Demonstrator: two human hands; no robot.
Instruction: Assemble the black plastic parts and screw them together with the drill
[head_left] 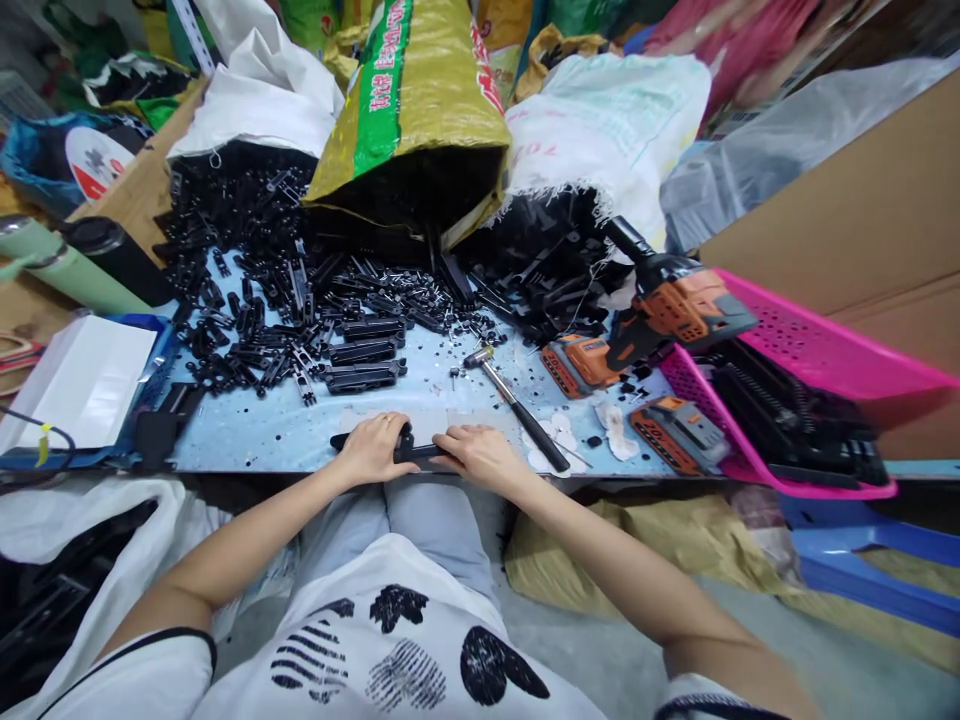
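Observation:
My left hand (375,446) is closed around one end of a long black plastic part (426,452) at the table's front edge. The fingers of my right hand (480,456) are closed over its other end. Between the hands a short stretch of the part shows; the rest is under my fingers, and a dark tip sticks out left of my left hand. Just behind lie several similar black parts (365,352), stacked side by side. A hammer (525,408) with a black handle rests to the right of my right hand.
Heaps of small black parts (240,320) and loose screws cover the table's back. An orange cordless driver (675,310) and a spare battery (679,432) stand right, beside a pink basket (832,340) of black pieces. Open sacks (420,100) lean behind; a blue tray (150,380) is left.

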